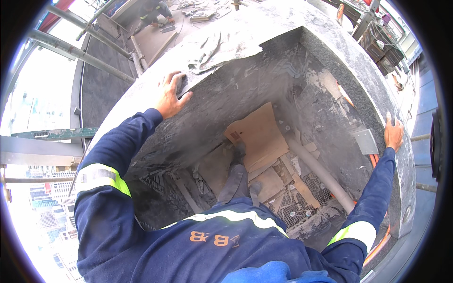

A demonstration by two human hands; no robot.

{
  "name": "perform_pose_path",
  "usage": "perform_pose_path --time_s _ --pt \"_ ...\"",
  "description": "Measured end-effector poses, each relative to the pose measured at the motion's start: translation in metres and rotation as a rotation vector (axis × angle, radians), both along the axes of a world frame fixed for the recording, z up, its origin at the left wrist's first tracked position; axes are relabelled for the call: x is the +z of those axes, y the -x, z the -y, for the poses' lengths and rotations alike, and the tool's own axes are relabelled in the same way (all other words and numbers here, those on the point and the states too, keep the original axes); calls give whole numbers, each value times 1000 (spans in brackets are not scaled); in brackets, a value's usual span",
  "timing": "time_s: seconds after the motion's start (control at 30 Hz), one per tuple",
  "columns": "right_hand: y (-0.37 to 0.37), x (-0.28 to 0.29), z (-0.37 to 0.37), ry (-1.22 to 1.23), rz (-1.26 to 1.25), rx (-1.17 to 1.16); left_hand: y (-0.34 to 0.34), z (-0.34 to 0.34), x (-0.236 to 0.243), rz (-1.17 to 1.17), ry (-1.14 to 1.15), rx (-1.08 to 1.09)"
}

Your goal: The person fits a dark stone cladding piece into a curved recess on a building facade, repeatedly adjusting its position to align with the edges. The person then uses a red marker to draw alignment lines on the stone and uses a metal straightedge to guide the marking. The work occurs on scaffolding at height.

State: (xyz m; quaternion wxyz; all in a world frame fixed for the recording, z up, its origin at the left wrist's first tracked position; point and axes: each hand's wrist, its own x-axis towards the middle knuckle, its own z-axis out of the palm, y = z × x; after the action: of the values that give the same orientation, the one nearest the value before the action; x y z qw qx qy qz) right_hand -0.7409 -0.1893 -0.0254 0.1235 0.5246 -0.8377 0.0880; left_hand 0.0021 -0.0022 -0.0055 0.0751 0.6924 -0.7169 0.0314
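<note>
I stand inside a deep grey stone-walled pit, its pale dusty rim (245,30) bending around me. My left hand (172,96) rests on the left part of that rim, fingers spread and thumb apart, holding nothing. A crumpled, dust-covered sheet (207,52) lies on the rim ahead of it. On the right part of the rim rests my right hand (393,133), its fingers stretched out along the top, with no loose thing in it. Just inside, a small light-grey plate (365,141) sits against the wall. One boot (239,148) is on the floor by a brown board (257,132).
A grey pipe (321,170) crosses the pit floor among board scraps, strips (302,190) and black grating. Orange conduit (377,245) runs at the lower right. Scaffold tubes (82,54) stand outside at the left, beside a steep drop. Another person (153,14) crouches beyond the rim.
</note>
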Motion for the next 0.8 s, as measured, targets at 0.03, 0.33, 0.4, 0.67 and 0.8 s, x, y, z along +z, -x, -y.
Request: perform_pose_path --time_s 0.03,0.33,0.4,0.67,0.8 --pt "-1 0 0 2 0 0 0 0 0 6 1 0" --pt "0 -1 0 7 -2 2 -1 0 -3 26 -4 5" --pt "2 -2 0 14 0 0 -1 1 -2 20 -4 0" --pt "2 -3 1 17 13 8 0 0 0 11 -23 15" --pt "8 -7 4 17 3 8 3 0 2 26 -19 20"
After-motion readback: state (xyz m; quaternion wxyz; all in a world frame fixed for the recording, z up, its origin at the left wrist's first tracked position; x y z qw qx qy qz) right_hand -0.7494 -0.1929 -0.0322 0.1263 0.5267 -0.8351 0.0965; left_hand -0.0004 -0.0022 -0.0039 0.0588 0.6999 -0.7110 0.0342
